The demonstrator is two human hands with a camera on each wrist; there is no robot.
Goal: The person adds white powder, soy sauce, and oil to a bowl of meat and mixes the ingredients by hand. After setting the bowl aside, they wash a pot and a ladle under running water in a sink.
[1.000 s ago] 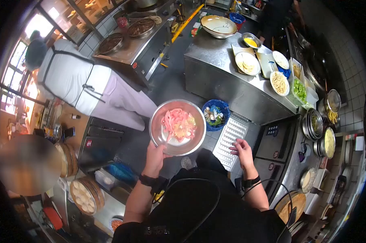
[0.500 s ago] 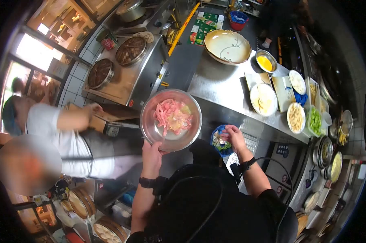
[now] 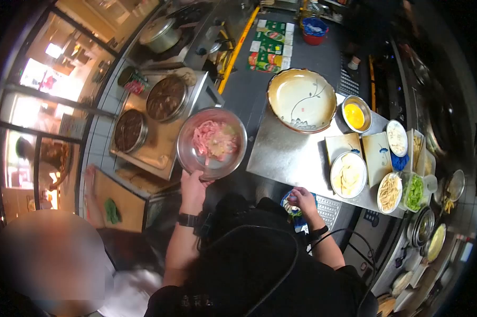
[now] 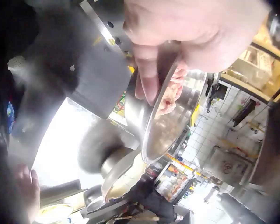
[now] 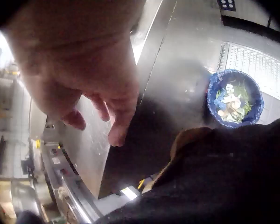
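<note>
My left hand (image 3: 193, 191) grips the near rim of a steel mixing bowl (image 3: 220, 170). Strips of raw pink meat (image 3: 213, 138) lie inside, with a paler, yellowish patch on top. In the left wrist view the fingers (image 4: 148, 77) hang down the outer wall while the rest of the hand is over the rim. My right hand (image 3: 305, 204) hovers at the front of the steel counter (image 3: 272, 158), its fingers loosely bent and nothing between them. Below it, partly covered in the head view, is a blue-lined bin (image 5: 258, 100) with scraps.
On the counter stand a large cream dish (image 3: 294, 98), a small bowl of yellow liquid (image 3: 355, 117), a plate of pale slices (image 3: 349, 177), noodle-like strips (image 3: 389, 193) and chopped greens (image 3: 415, 193). Two dark round pans (image 3: 167, 99) sit at left. Someone in white clothing (image 3: 133, 296) is close at lower left.
The bowl, in my left hand, has shifted left and up in the head view. The counter now appears nearer. The person in white has come closer at lower left.
</note>
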